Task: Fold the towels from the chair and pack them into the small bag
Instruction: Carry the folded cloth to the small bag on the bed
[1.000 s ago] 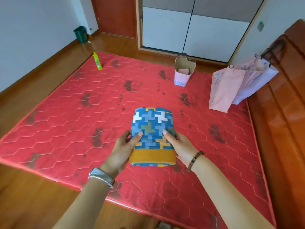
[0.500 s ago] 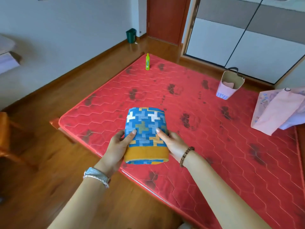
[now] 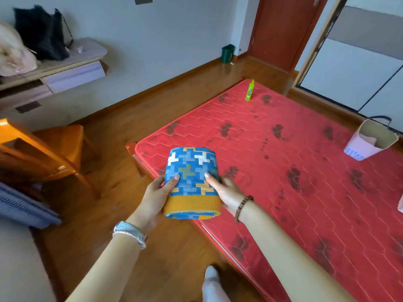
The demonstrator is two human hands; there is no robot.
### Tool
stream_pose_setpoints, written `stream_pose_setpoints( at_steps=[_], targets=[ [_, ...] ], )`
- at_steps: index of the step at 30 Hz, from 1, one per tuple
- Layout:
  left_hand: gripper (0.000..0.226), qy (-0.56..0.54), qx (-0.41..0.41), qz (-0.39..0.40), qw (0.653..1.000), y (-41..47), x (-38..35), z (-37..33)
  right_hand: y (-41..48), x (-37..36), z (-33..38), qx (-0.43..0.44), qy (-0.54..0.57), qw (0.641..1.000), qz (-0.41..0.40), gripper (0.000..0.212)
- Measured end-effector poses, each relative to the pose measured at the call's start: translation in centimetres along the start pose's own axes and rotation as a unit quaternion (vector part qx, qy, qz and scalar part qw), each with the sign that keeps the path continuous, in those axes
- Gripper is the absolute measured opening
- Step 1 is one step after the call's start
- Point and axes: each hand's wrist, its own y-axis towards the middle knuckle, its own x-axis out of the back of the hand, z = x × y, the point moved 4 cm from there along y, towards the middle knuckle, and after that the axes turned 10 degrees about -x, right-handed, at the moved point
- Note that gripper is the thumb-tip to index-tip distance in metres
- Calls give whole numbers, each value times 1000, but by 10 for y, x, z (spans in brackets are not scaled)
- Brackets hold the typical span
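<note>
Folded towel (image 3: pixel 192 182) held in both hands above the corner of the red mattress (image 3: pixel 305 203).

The blue cross-patterned towel with its orange band is gripped from both sides: the left hand (image 3: pixel 156 197) curls round its left edge with the thumb on top, and the right hand (image 3: pixel 226 192) clasps the right edge the same way. The small bag (image 3: pixel 359 151) stands open, well apart, at the mattress's far right. The wooden chair (image 3: pixel 58 144) is to the left, and a green bottle (image 3: pixel 249 90) stands at the mattress's far corner.
</note>
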Motion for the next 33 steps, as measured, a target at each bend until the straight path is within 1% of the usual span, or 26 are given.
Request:
stream_pose_setpoints(
  at_steps=[2, 3, 6, 10, 13, 14, 17, 20, 22, 26, 27, 30, 33],
  targets=[
    [35, -14, 3, -18, 1000, 6, 17, -4, 13, -15, 10, -5, -8, 1000, 16, 37],
    [35, -17, 3, -27, 999, 10, 24, -6, 21, -21, 15, -9, -14, 1000, 24, 35],
    [33, -25, 1, -52, 998, 28, 45, -14, 47, -42, 32, -9, -35, 998, 47, 40],
    [39, -27, 7, -80, 996, 59, 73, -26, 90, -66, 57, -11, -41, 996, 84, 43],
    [38, -28, 12, -98, 995, 82, 91, -35, 118, -83, 75, -11, -53, 994, 99, 56],
    [38, -29, 13, -105, 994, 89, 97, -38, 128, -89, 80, -12, -55, 993, 104, 56],
    [36, -32, 11, -130, 991, 111, 116, -48, 158, -106, 99, -18, -56, 990, 124, 45],
    [33, -40, 5, -151, 988, 128, 134, -58, 182, -126, 119, -15, -75, 987, 144, 41],
    [32, -48, 4, -165, 985, 137, 148, -63, 196, -140, 129, -14, -80, 985, 153, 43],
    [34, -54, 6, -191, 980, 158, 181, -71, 224, -172, 145, -22, -96, 980, 172, 53],
    [34, -58, 8, -194, 979, 164, 189, -73, 231, -180, 149, -23, -101, 979, 176, 52],
    [35, -67, 12, -202, 977, 187, 217, -79, 254, -206, 164, -24, -101, 978, 180, 37],
    [37, -64, 20, -199, 978, 209, 248, -87, 276, -234, 177, -27, -86, 980, 180, 32]
  ],
)
